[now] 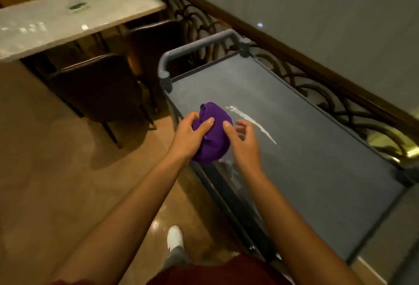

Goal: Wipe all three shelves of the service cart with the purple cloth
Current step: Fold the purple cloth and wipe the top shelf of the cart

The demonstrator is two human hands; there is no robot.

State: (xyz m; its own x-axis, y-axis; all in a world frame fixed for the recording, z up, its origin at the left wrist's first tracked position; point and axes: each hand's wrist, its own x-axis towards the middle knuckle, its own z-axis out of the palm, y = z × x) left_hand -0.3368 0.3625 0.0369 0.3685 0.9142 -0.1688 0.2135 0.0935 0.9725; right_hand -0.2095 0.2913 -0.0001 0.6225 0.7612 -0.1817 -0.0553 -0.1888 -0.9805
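Observation:
A grey service cart stands in front of me, its top shelf (306, 148) in full view with a grey handle (199, 46) at the far end. The lower shelves are hidden beneath it. A bunched purple cloth (215, 126) is held over the top shelf's near-left edge. My left hand (192, 132) grips the cloth from the left. My right hand (240, 139) pinches the cloth's right side with its thumb while the other fingers are curled. A whitish wet streak (256, 123) lies on the shelf just right of the cloth.
A white marble table (68, 17) with dark chairs (97, 89) stands to the left of the cart. An ornate dark railing (317, 85) runs along the cart's far side. Glossy tan floor (56, 182) spreads at the left, and my white shoe (175, 237) is below.

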